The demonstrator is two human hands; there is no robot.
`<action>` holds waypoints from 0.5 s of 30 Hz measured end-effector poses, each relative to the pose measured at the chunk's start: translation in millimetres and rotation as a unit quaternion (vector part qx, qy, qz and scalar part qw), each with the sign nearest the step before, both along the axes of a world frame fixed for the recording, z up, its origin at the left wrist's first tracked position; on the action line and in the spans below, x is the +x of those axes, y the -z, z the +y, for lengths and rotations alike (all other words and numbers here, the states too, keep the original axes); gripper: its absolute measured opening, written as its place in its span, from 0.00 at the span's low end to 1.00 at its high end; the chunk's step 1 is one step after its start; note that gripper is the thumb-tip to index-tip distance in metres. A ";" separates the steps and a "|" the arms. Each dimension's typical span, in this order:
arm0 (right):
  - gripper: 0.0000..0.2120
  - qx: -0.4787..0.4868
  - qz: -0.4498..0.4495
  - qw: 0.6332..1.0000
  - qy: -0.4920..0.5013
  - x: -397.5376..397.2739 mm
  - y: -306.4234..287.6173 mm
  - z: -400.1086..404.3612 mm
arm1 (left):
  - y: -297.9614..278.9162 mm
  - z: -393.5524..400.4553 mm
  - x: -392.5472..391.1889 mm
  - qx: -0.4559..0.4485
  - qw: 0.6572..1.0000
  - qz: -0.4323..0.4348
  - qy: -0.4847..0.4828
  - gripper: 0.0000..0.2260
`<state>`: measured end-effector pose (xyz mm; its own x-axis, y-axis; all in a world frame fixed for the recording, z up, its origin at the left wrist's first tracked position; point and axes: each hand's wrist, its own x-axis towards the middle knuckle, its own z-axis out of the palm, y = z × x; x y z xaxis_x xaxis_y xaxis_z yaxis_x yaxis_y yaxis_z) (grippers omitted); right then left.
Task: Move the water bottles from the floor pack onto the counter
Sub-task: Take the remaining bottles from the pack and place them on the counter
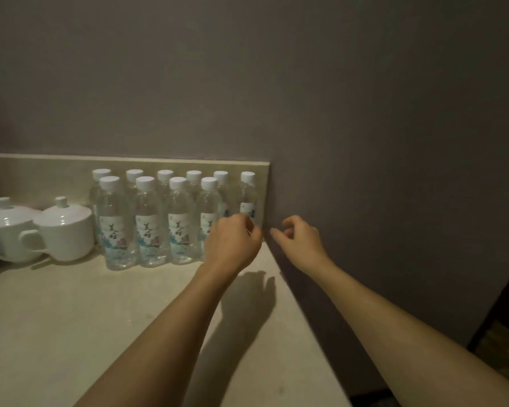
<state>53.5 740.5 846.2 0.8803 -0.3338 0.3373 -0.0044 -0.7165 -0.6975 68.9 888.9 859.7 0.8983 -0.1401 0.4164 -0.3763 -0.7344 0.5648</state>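
Water bottles (pixel 150 221), ten in all, stand upright on the pale stone counter (pixel 71 318) in two rows against the low backsplash (pixel 41 177): six in the far row, four in the near row. Each bottle is clear, with a white cap and a white label printed with dark characters and a blue-and-pink design. The rightmost bottle (pixel 248 198) of the far row stands alone at the right end, close to the corner where the backsplash meets the grey side wall (pixel 394 142).

The left hand (pixel 232 242) reaches in from the near side, fingers curled inward, knuckles toward the camera, directly in front of the lower part of the rightmost bottle and the bottle beside it. Whether the fingers grip a bottle cannot be told, since the back of the hand hides the contact. The right hand (pixel 299 239) hovers just right of the counter's edge, in front of the side wall, loosely half-curled and empty, with thumb and forefinger apart. The left hand's shadow falls on the counter near the right edge.

At the far left, two white lidded cups (pixel 41 230) with handles sit side by side, just left of the bottles.
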 end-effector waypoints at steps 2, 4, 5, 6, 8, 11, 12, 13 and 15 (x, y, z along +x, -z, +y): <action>0.19 0.003 -0.023 1.000 0.001 -12.3 -8.2 -23.2 | -8.1 -26.2 -10.7 0.000 1.000 -0.012 0.003 0.12; 0.17 0.004 -0.045 0.999 0.006 -27.0 -16.2 -49.4 | -15.3 -57.1 -24.5 -0.003 1.000 -0.024 0.008 0.14; 0.16 0.005 -0.057 0.998 0.011 -35.5 -20.7 -64.5 | -18.8 -74.4 -32.1 -0.006 0.999 -0.028 0.015 0.15; 0.15 0.006 -0.069 0.997 0.016 -43.6 -24.5 -80.3 | -22.7 -91.6 -40.3 -0.010 0.999 -0.031 0.022 0.16; 0.13 0.010 -0.088 0.996 0.028 -62.2 -31.1 -114.9 | -31.3 -126.0 -59.6 -0.015 0.999 -0.036 0.033 0.16; 0.11 0.016 -0.109 0.993 0.053 -95.5 -36.1 -171.4 | -37.9 -179.6 -87.9 -0.020 0.998 -0.044 0.051 0.13; 0.11 0.017 -0.114 0.991 0.063 -107.0 -36.0 -189.7 | -38.5 -198.0 -97.3 -0.024 0.997 -0.046 0.063 0.13; 0.10 0.019 -0.117 0.990 0.071 -119.1 -35.5 -206.7 | -38.8 -215.9 -106.5 -0.028 0.996 -0.046 0.075 0.13; 0.09 0.024 -0.116 0.989 0.084 -139.8 -31.4 -239.5 | -37.6 -250.0 -124.8 -0.037 0.993 -0.041 0.099 0.13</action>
